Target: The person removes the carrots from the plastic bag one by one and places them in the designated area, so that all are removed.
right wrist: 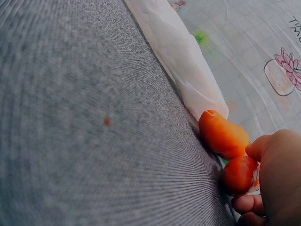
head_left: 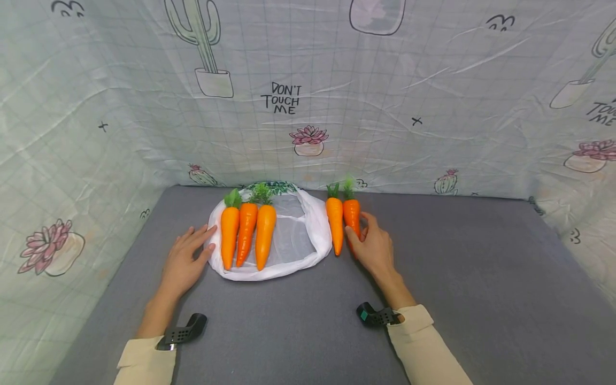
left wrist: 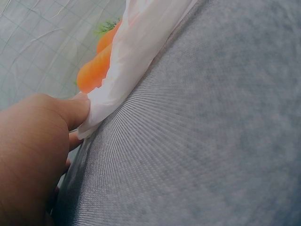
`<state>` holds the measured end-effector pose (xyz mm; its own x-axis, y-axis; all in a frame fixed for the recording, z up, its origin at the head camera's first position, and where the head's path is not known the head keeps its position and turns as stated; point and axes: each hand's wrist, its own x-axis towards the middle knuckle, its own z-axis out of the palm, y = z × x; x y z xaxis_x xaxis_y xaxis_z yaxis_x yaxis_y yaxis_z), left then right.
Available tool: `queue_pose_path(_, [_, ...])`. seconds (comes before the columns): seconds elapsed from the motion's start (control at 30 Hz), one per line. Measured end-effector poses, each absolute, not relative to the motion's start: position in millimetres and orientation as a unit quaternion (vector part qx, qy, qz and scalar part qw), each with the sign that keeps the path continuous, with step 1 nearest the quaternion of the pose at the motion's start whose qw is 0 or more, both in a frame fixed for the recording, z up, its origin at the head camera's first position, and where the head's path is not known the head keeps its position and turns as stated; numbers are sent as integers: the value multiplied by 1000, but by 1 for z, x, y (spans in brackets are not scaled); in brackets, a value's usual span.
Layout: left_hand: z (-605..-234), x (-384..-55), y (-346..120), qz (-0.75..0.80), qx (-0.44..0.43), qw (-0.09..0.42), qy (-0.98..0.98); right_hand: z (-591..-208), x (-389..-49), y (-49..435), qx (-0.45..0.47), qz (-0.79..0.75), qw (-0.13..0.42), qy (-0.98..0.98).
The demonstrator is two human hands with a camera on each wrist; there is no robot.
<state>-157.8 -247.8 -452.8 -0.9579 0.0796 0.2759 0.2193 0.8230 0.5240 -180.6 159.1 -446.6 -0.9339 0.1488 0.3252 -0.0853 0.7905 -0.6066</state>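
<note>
A white plastic bag (head_left: 315, 224) lies with its rim spread into a ring. Three carrots with green tops, among them a light orange carrot (head_left: 266, 238), lie side by side in its left part. My left hand (head_left: 183, 262) touches the bag's left rim with thumb and fingertips, its fingers fairly straight. Right of the bag, an orange carrot (head_left: 335, 227) lies against its edge. Beside that one, my right hand (head_left: 375, 247) grips a red-orange carrot (head_left: 352, 209) between thumb and fingers. In the right wrist view, the gripped carrot (right wrist: 237, 175) shows its lower end.
A grey cloth surface (head_left: 289, 331) lies under everything. Behind it and at both sides hangs a pale printed curtain (head_left: 366, 117), close to the bag's far edge. Each wrist wears a black band with a camera (head_left: 185, 331).
</note>
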Motion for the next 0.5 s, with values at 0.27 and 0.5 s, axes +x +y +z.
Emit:
queue_pose_path(0.27, [-454, -158, -248, -289, -81, 126, -946, -447, -180, 159, -9, 317, 179, -931])
queue_pose_path(0.5, [-453, -158, -248, -289, -82, 130, -945, -446, -180, 159, -9, 320, 170, -932])
